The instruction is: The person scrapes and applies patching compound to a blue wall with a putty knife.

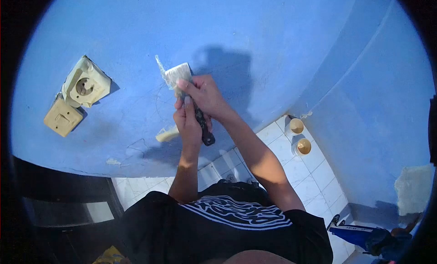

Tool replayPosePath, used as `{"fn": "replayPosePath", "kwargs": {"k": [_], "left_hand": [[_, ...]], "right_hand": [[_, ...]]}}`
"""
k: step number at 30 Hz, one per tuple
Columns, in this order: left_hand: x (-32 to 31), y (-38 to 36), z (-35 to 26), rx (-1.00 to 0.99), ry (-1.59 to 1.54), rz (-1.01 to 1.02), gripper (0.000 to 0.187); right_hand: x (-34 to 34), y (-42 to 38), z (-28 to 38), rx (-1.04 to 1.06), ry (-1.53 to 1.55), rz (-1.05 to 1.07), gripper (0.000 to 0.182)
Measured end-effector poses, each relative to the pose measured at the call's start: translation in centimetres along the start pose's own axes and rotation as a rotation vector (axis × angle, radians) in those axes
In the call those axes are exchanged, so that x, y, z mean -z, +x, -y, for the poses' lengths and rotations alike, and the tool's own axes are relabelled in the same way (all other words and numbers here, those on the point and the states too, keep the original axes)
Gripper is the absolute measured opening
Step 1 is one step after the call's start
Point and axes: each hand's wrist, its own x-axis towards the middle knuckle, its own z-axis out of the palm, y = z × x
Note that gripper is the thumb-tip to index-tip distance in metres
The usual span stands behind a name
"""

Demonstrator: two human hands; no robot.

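Note:
A putty knife (179,74) with a wide metal blade and a black handle is held up at the blue wall (282,50). My left hand (188,123) is closed round the handle, its end sticking out below. My right hand (207,97) grips the same tool higher up, its thumb pressed on the blade near the neck. The blade is smeared with pale paste. Just left of it, a thin whitish streak (160,66) runs along the wall. Below, a cream patch (167,134) shows beside my left hand.
A taped socket (86,85) and a switch plate (63,117) are on the wall at left. Two cups (302,147) stand on the white tiled floor (314,177). A dark cabinet (54,186) is at lower left, blue cloth (364,236) at lower right.

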Motion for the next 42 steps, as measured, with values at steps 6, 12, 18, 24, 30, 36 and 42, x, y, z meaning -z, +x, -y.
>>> {"fn": "replayPosePath", "kwargs": {"k": [6, 12, 18, 24, 30, 36, 42], "left_hand": [[1.9, 0.6, -0.6, 0.064, -0.035, 0.067, 0.033], [1.1, 1.4, -0.4, 0.057, -0.108, 0.158, 0.026], [2.0, 1.1, 0.4, 0.124, -0.245, 0.170, 0.030], [3.7, 1.6, 1.9, 0.053, -0.167, 0.225, 0.037], [3.6, 1.5, 1.6, -0.036, 0.069, 0.108, 0.039], [3.7, 1.4, 1.9, -0.042, 0.041, 0.151, 0.039], [1.6, 0.7, 1.0, -0.053, 0.036, 0.054, 0.037]], "right_hand": [[-1.4, 0.6, -1.3, 0.065, 0.064, -0.049, 0.041], [-0.6, 0.5, -1.1, 0.002, 0.048, -0.072, 0.038], [-0.7, 0.6, -1.7, -0.005, 0.100, -0.086, 0.037], [-0.7, 0.4, -1.1, -0.039, 0.026, -0.096, 0.036], [-0.6, 0.8, -2.4, 0.049, 0.142, -0.037, 0.038], [-0.5, 1.0, -2.6, -0.020, 0.151, -0.012, 0.041], [0.0, 1.3, -3.0, 0.069, 0.087, 0.025, 0.041]]}}
